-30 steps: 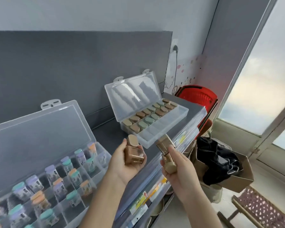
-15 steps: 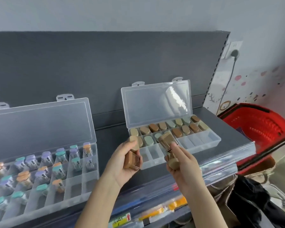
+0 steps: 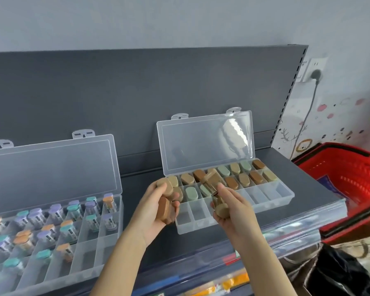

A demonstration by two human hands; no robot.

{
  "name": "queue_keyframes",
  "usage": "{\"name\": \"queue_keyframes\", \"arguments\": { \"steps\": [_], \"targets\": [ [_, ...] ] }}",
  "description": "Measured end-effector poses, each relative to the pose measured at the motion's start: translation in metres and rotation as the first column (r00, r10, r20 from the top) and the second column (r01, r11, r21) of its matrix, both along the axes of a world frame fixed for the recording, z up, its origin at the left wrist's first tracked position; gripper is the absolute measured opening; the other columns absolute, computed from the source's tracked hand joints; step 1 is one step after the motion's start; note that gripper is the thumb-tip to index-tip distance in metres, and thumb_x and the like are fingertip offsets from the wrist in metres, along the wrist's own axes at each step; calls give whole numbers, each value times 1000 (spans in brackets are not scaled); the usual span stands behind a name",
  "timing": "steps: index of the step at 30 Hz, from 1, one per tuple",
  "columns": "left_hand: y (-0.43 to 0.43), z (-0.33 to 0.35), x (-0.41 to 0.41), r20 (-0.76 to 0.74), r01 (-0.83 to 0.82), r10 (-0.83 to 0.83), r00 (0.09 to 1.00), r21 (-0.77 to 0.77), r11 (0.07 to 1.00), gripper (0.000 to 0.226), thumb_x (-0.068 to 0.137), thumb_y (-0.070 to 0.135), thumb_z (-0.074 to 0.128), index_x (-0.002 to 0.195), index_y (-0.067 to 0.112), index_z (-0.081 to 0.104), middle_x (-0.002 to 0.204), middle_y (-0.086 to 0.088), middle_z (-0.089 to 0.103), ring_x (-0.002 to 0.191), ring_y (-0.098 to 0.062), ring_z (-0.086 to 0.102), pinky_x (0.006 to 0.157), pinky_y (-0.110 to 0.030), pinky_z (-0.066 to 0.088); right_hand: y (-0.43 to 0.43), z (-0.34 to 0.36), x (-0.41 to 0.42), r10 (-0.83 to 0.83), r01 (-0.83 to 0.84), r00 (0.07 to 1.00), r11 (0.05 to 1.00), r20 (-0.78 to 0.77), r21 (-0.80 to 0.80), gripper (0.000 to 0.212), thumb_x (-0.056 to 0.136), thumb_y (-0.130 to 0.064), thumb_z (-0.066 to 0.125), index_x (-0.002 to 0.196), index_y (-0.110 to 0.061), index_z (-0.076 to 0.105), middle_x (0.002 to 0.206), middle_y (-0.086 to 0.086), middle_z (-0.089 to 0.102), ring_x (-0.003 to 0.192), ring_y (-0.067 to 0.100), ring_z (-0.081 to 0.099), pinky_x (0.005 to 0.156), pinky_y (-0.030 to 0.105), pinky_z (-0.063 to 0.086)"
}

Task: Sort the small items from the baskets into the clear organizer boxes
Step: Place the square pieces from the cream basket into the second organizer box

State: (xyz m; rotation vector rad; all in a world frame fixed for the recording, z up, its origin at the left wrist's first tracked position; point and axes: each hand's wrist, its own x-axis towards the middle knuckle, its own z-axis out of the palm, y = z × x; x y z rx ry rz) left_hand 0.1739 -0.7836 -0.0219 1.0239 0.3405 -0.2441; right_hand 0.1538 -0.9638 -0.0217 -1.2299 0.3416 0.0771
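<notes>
Left hand (image 3: 156, 210), centre frame, fingers curled round a small brown bottle (image 3: 166, 209) with a tan cap up top. It's held just left of the small organizer box (image 3: 265, 197), off its front-left corner, above the shelf.

Right hand (image 3: 233, 212) grips what looks like two more bottles. The upper bottle (image 3: 212, 180) sticks up from my fingers over the box's middle rows. The lower bottle (image 3: 220, 208) sits cap-down in my palm over the front compartments. Neither is inside a compartment.

Small box is open, with its clear lid (image 3: 205, 142) leaning back on the back panel (image 3: 137, 92). The two back rows are mostly filled with tan, brown and green caps. The front row and the right end show bare cells.

Both boxes sit on a dark grey shelf (image 3: 308, 184) with a clear price rail (image 3: 286, 233) along the front edge. Pale wall above.

Large organizer box (image 3: 90, 253) at lower left is also open and holds bottles with purple, teal and orange caps. Its right cells are bare.

Red basket (image 3: 346, 174) at right edge, just beyond the shelf end. Wall socket (image 3: 315, 73) with plug at upper right. Black bag (image 3: 338, 272) at lower right.

My right hand and its bottles block part of the box's middle cells.
</notes>
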Motion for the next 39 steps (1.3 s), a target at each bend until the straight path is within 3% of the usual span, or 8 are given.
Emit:
{"name": "queue_keyframes", "arguments": {
  "steps": [4,8,11,14,25,29,33,39],
  "targets": [
    [9,-5,6,34,75,-78,996,85,994,31,86,11,66,115,18,60,113,-20,65,90,-24,63,66,-34,52,3,2,7,-7,7,1000,1000,18,-13,17,87,-33,66,78,-21,74,85,9,55,85,26,53,77,34,47],
    [13,-10,8,111,165,-200,974,264,950,28,86,18,67,113,22,61,106,-16,68,74,-19,61,67,-34,51,8,-5,13,-3,5,1000,998,26,-56,18,88,-36,64,90,-19,71,90,8,59,92,27,57,79,35,50],
    [14,-16,12,159,188,-314,936,529,827,31,82,26,73,111,29,62,106,-8,65,71,-18,62,66,-29,52,9,-10,13,-11,12,1000,998,24,-60,19,87,-36,65,91,-19,72,89,9,60,90,26,57,76,34,49],
    [11,-19,13,155,222,-423,893,666,712,39,81,35,71,118,32,58,106,0,63,71,-16,64,63,-22,51,6,-13,13,-21,22,1000,998,18,-57,21,86,-37,65,92,-18,72,88,10,59,88,25,56,76,33,49],
    [6,-16,12,123,155,-388,913,776,611,40,87,47,57,123,31,47,103,2,64,73,-15,69,62,-20,52,-15,-7,34,52,-51,997,998,58,-31,21,86,-33,66,95,-15,72,83,8,57,83,24,51,71,34,43],
    [4,-14,10,109,76,-407,907,908,412,46,82,51,61,124,32,54,112,12,54,88,-13,62,69,-16,47,-20,-4,42,94,-91,994,994,58,-52,17,88,-31,65,94,-16,72,83,7,60,82,24,52,72,34,43],
    [2,-16,5,109,26,-407,907,950,312,50,82,46,66,128,30,54,106,18,57,87,-4,55,65,-11,40,-22,-6,46,158,-152,985,986,70,-74,17,89,-28,64,90,-13,72,76,8,56,79,24,47,69,33,41],
    [-1,-17,2,7,63,-487,873,990,128,34,86,45,61,116,34,48,100,16,56,87,-6,57,69,-18,49,-23,-9,48,228,-175,964,930,134,-325,12,87,-26,66,80,-18,71,68,-2,56,69,17,47,63,29,42]
  ]
}}
